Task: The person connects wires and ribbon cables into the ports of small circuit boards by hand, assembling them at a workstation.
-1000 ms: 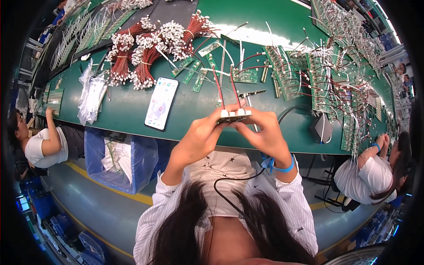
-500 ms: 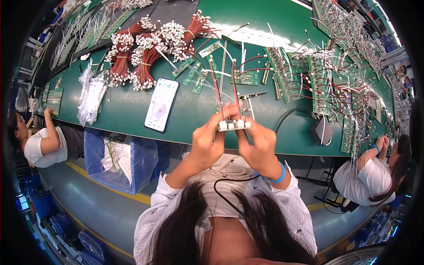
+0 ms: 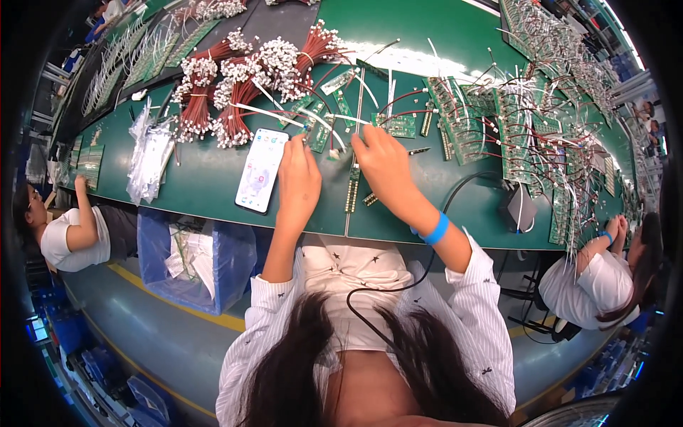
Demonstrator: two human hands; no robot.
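My left hand [image 3: 299, 181] reaches over the bench beside the phone [image 3: 260, 171]. Its fingertips are pinched at the end of a white cable [image 3: 267, 112], though the exact grip is partly hidden. My right hand [image 3: 384, 167] is to the right, its fingers closed and pointing away from me. A white strip [image 3: 347, 119] ends at those fingertips; whether they hold it or something smaller I cannot tell. Several small green circuit boards [image 3: 319, 134] lie just beyond my left hand. A narrow board [image 3: 352, 191] lies on the green bench between my forearms.
Bundles of red wires with white connectors [image 3: 249, 82] lie at the far left, near clear plastic bags [image 3: 149, 153]. Wired circuit boards [image 3: 523, 135] crowd the right, behind a black box [image 3: 517, 210]. A blue lined bin [image 3: 196, 263] stands below the bench. Co-workers sit at both sides.
The small board with red wires and white connectors is no longer in my hands. Both hands have moved apart and farther over the bench, the left one toward the phone.
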